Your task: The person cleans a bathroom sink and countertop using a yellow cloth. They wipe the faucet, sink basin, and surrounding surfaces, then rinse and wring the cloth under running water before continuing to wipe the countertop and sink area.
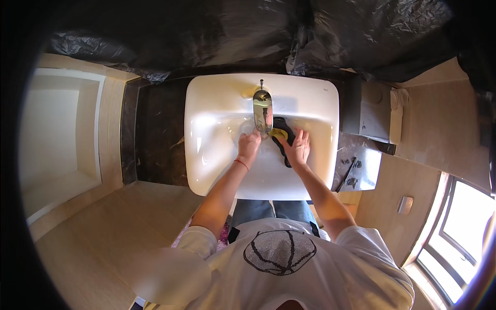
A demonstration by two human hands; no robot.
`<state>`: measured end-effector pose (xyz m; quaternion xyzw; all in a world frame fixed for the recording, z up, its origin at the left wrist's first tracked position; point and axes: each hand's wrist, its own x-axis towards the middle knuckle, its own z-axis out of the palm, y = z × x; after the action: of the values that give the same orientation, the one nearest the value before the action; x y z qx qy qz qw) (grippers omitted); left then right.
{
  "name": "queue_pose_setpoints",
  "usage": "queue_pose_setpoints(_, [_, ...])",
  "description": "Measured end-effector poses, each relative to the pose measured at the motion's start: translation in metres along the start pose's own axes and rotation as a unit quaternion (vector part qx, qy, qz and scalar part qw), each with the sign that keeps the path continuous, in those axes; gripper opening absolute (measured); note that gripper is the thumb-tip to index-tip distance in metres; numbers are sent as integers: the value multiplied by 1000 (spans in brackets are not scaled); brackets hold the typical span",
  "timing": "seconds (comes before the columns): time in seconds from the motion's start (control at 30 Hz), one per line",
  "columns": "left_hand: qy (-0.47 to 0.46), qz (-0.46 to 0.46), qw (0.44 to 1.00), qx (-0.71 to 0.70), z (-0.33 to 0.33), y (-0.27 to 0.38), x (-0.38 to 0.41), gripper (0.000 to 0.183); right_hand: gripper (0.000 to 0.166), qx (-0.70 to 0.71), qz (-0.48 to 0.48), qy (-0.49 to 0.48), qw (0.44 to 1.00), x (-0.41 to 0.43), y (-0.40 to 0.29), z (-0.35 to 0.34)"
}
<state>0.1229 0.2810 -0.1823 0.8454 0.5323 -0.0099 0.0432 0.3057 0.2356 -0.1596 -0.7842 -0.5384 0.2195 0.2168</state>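
Note:
A white washbasin (pixel 217 155) lies before me, with a chrome faucet (pixel 262 110) at the middle of its back. My left hand (pixel 250 145), a red string at the wrist, is closed just below the faucet's spout; whether it holds anything cannot be told. Against a dark cloth-like item (pixel 285 126) with a yellow-green part (pixel 279 133) rests my right hand (pixel 298 147), its thumb at the yellow-green part and its fingers spread along the item's right side. The item lies in the bowl, right of the spout, reaching down towards the front. Its exact kind is unclear.
Around the basin runs a dark marble countertop (pixel 161 135). A grey box (pixel 374 112) stands at the back right, and a thin black stick-like object (pixel 346 175) lies on the counter nearer me. Black plastic sheeting (pixel 240 35) hangs behind. A window (pixel 457 232) is at the lower right.

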Motion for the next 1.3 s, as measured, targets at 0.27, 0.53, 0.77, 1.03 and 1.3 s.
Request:
queue_pose_setpoints(0.27, [156,17,985,-78,-47,7,2,17,78,65,16,-85,994,2,19,30])
queue_pose_setpoints(0.53, [-267,-424,366,-784,-26,21,-28,70,49,304,95,-213,924,2,-26,-50])
queue_pose_setpoints(0.77, [-137,-440,111,-881,-12,50,5,45,33,307,-7,-220,926,-26,-34,-108])
queue_pose_setpoints(1.03, [-90,-153,649,-740,-50,68,-8,44,35,435,232,-264,829,-19,7,-88])
queue_pose_setpoints(1.3, [37,17,821,-569,-79,75,-19,89,55,647,396,-324,565,-10,3,-76])
